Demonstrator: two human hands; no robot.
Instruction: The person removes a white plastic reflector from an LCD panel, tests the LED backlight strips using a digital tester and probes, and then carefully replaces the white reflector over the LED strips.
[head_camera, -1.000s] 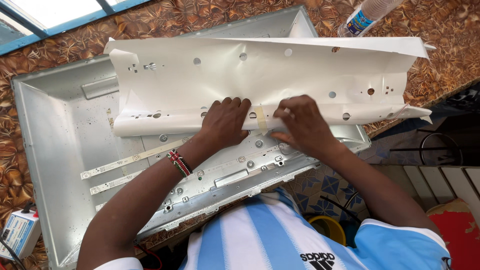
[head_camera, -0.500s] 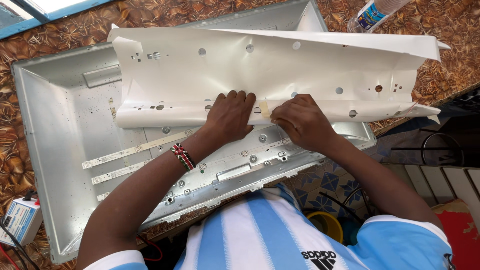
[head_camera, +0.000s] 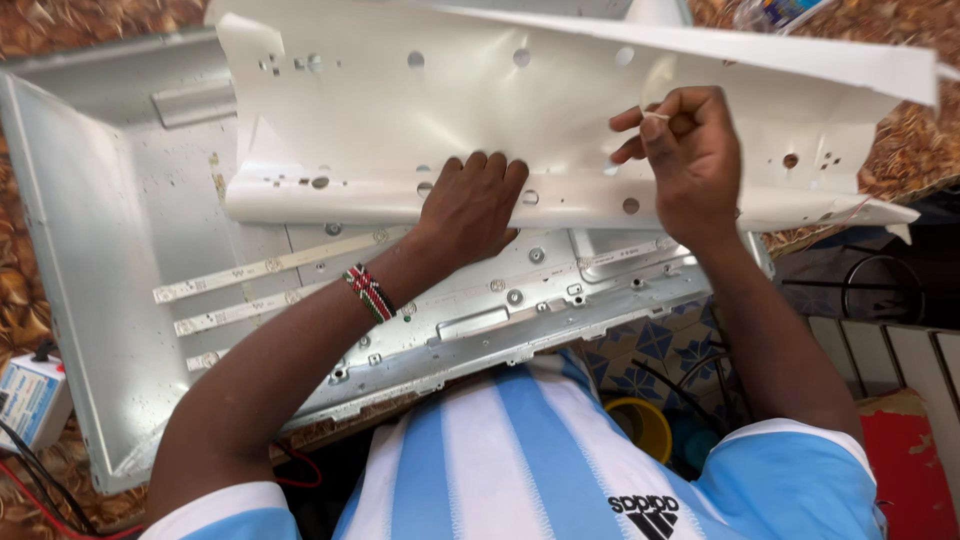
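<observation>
The white reflector sheet (head_camera: 560, 130) lies curled over the far half of the metal back panel (head_camera: 120, 330). The left hand (head_camera: 470, 200) presses flat and spread on the sheet's near fold. The right hand (head_camera: 690, 150) pinches a small pale strip (head_camera: 655, 117) at the sheet. Peel slowly, keeping the fold pinned. The sheet's far edge is cut off, and what the strip is made of cannot be told.

A brown patterned cloth (head_camera: 930, 150) covers the counter. Off its right edge stand a dark chair (head_camera: 880, 290) and a red surface (head_camera: 925, 450); blue patterned floor (head_camera: 650, 345) lies below.
</observation>
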